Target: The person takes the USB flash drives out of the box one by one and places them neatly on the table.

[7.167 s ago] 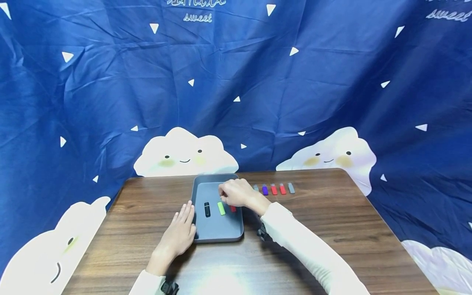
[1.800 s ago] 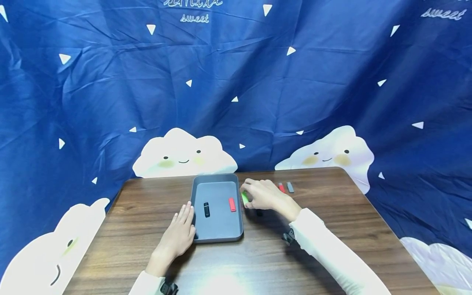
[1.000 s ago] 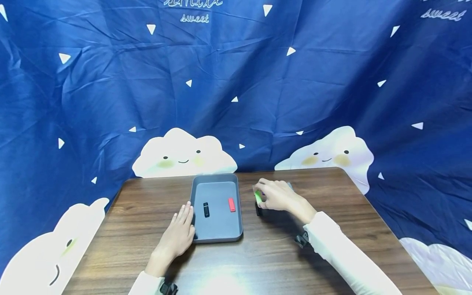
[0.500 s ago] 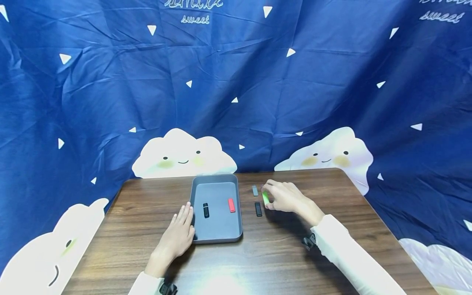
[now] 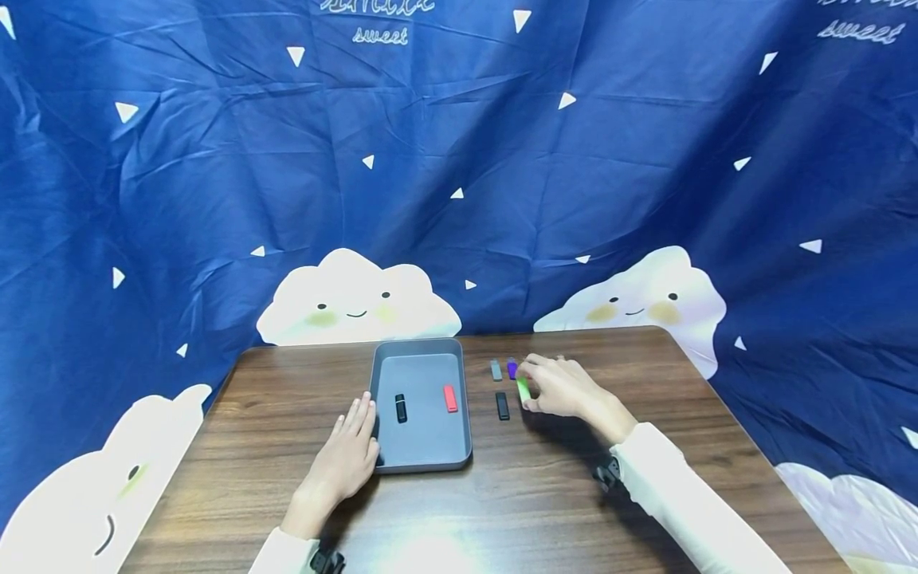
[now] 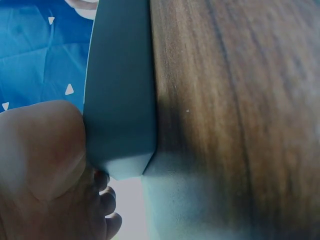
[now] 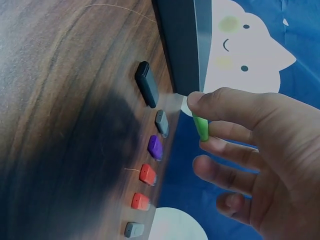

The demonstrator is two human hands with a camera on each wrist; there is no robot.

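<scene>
Right now the right hand (image 5: 566, 388) pinches a green stick (image 5: 523, 389) between thumb and forefinger, the other fingers loosely spread, just above the table (image 5: 645, 383). In the right wrist view that green stick (image 7: 201, 126) hangs clear of the wood, so it isn't down yet. Just left of the hand lies a black stick (image 5: 502, 406), and just beyond the fingertips sit a grey stick (image 5: 496, 369) and a purple stick (image 5: 512, 368). Further along that row, under the hand from the head view, the wrist camera shows two red sticks (image 7: 147, 174) and another grey one (image 7: 134, 230).

Over on the other side, the left hand (image 5: 347, 456) lies flat, fingers straight, resting against the near-left edge of the tray (image 5: 423, 460). Inside the tray, past those fingertips, are a black piece (image 5: 401, 408) and a red piece (image 5: 449, 398).

What could go wrong? It's a light two-finger pinch on a small smooth thing, so it could slip and bounce. The neighbours are close, too: coming down crooked, the fingers could knock the purple or black stick out of line. And if the left hand lifts, a bump could slide the tray.
</scene>
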